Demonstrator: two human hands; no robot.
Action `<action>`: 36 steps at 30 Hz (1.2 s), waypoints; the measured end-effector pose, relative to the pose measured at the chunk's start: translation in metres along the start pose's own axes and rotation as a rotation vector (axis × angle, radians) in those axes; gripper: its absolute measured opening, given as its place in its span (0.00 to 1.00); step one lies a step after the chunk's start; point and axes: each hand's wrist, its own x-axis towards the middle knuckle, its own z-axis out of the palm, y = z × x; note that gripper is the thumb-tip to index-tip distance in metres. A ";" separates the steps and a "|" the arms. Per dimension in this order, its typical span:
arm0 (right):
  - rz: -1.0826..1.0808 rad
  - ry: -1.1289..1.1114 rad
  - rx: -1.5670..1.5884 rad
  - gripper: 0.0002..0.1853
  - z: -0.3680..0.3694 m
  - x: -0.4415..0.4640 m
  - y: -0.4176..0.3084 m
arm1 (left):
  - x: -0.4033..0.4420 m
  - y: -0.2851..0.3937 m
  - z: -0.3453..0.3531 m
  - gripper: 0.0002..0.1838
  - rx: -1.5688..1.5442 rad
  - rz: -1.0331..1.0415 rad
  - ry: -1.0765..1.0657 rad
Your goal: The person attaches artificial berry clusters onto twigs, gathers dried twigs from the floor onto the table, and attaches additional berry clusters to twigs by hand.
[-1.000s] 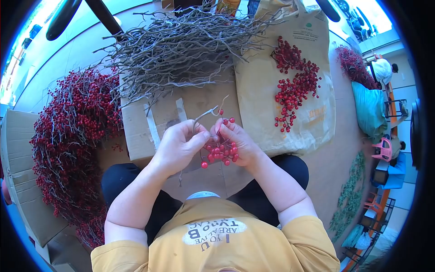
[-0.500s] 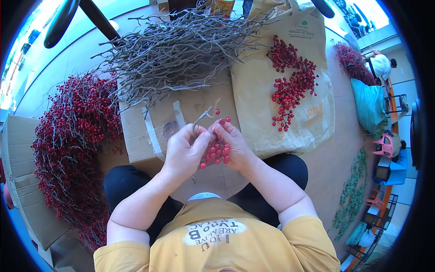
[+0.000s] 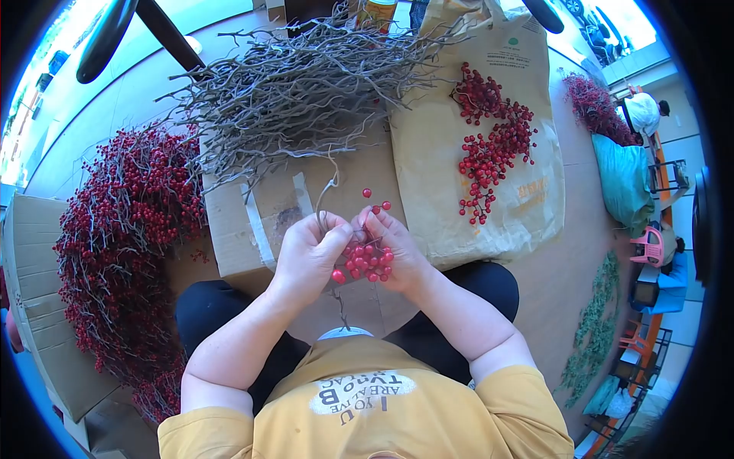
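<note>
My left hand (image 3: 310,252) pinches a thin grey-brown twig (image 3: 329,185), whose forked tip rises above the fingers and whose lower end hangs toward my shirt. Close beside it, my right hand (image 3: 394,249) is closed on the stems of a red berry cluster (image 3: 368,262). Most of the berries hang below the fingertips, and a few stick up above them. The fingertips of both hands nearly meet, and the spot where twig and stems come together is partly hidden. Loose berry sprigs (image 3: 493,153) lie on the paper sack to the right.
Grey twigs (image 3: 298,92) are piled on a cardboard box (image 3: 229,229). A large heap of berry branches (image 3: 122,245) is at the left. The paper sack (image 3: 436,206) lies right of the box. Green foliage (image 3: 592,329) is on the floor; a person (image 3: 642,115) is at far right.
The twig has turned in my left hand, its tip now more upright and its lower end showing farther down. The berry cluster has shifted slightly. Both hands remain close together.
</note>
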 end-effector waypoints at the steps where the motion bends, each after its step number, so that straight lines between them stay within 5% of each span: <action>1: -0.001 0.011 -0.005 0.09 0.001 0.000 0.000 | 0.000 -0.001 -0.001 0.04 0.006 0.001 0.006; 16: -0.046 0.036 -0.046 0.05 -0.002 0.000 0.000 | 0.001 0.000 0.000 0.05 0.101 0.009 -0.035; 19: -0.004 0.106 0.081 0.06 -0.004 0.008 -0.011 | 0.005 0.018 -0.004 0.13 0.064 -0.038 -0.103; 24: 0.054 0.089 0.106 0.13 -0.008 0.006 -0.031 | 0.003 0.027 -0.015 0.15 -0.107 -0.248 -0.210; 29: 0.190 0.070 0.081 0.20 0.027 -0.011 -0.051 | 0.006 0.015 -0.010 0.09 -0.180 -0.141 -0.153; 36: -0.097 0.227 -0.087 0.14 -0.024 0.007 -0.074 | 0.005 0.024 -0.012 0.08 -0.135 -0.173 -0.157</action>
